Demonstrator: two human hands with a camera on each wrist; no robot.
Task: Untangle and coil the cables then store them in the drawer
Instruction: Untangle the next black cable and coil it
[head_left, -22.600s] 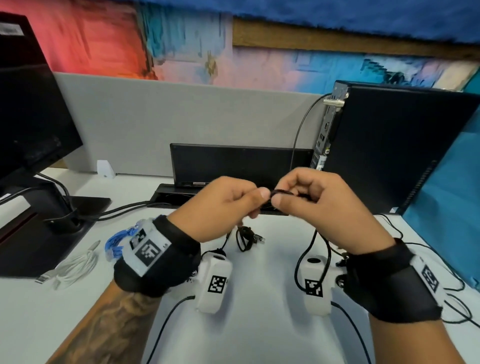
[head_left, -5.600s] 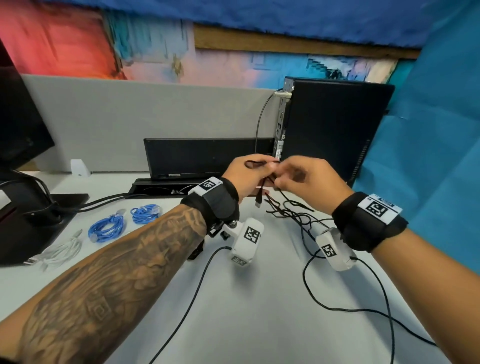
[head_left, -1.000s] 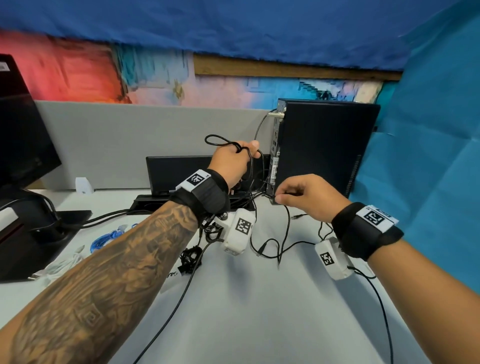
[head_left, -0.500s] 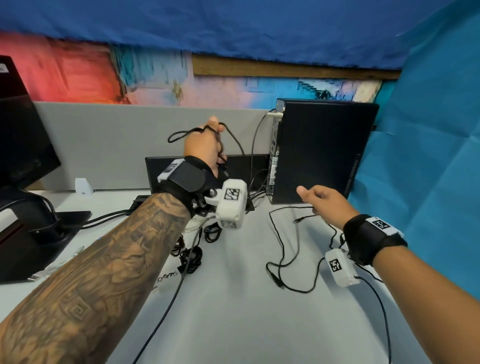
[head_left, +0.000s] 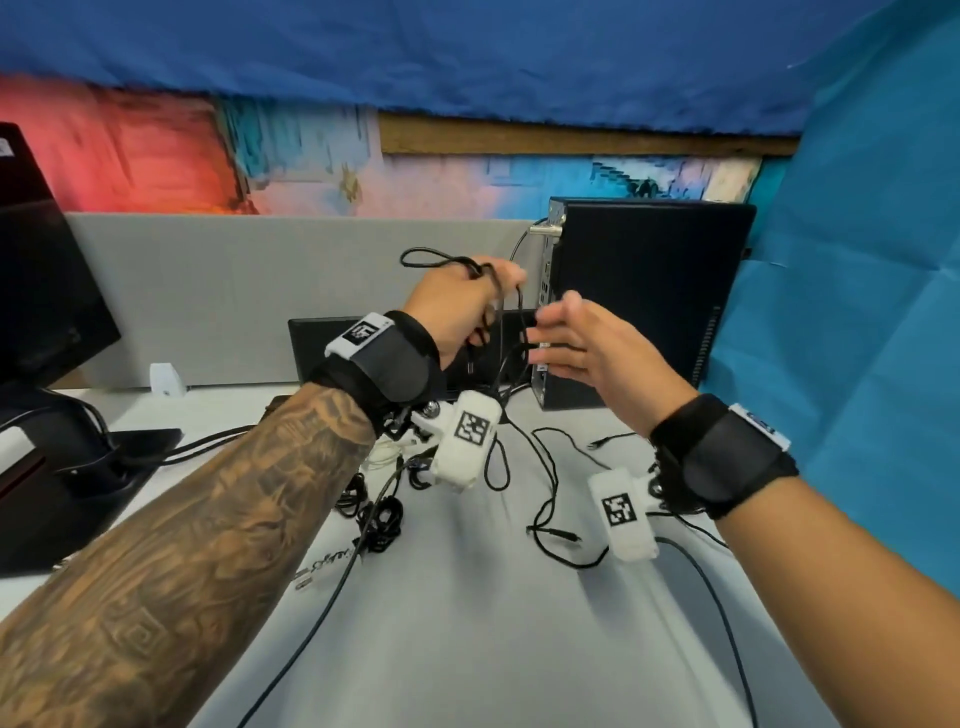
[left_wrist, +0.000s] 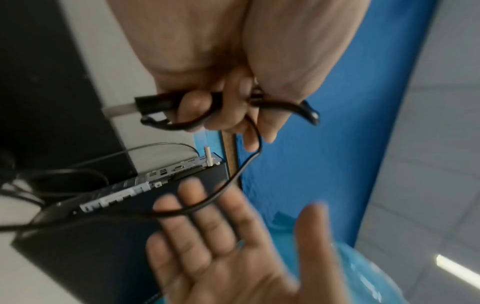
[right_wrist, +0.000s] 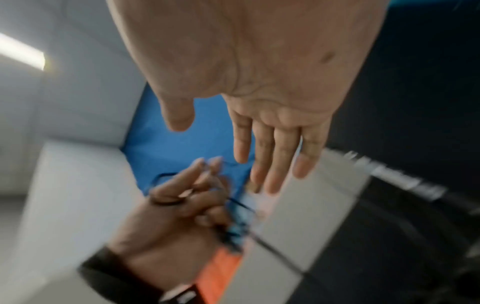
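My left hand (head_left: 462, 306) is raised above the desk and grips a thin black cable (head_left: 441, 258) with loops sticking out past the knuckles. In the left wrist view its curled fingers (left_wrist: 197, 107) hold the cable (left_wrist: 249, 162) and a black USB plug (left_wrist: 153, 103). The rest of the cable hangs down and trails over the white desk (head_left: 467, 623) in loose curves (head_left: 545, 509). My right hand (head_left: 576, 338) hovers just right of the left with fingers straight and spread, holding nothing; in the right wrist view its fingers (right_wrist: 272, 156) are blurred.
A black computer tower (head_left: 639, 301) stands behind the hands, a flat black dock (head_left: 322, 353) against the grey partition (head_left: 234, 291). A monitor with its stand (head_left: 52, 415) is at the left. Small coiled black cables (head_left: 379, 514) lie under my left forearm. Blue sheeting (head_left: 857, 312) is at the right.
My left hand has shifted right with the cable. My right hand, empty and low over the desk half a second ago, has risen up beside the left hand, still open.
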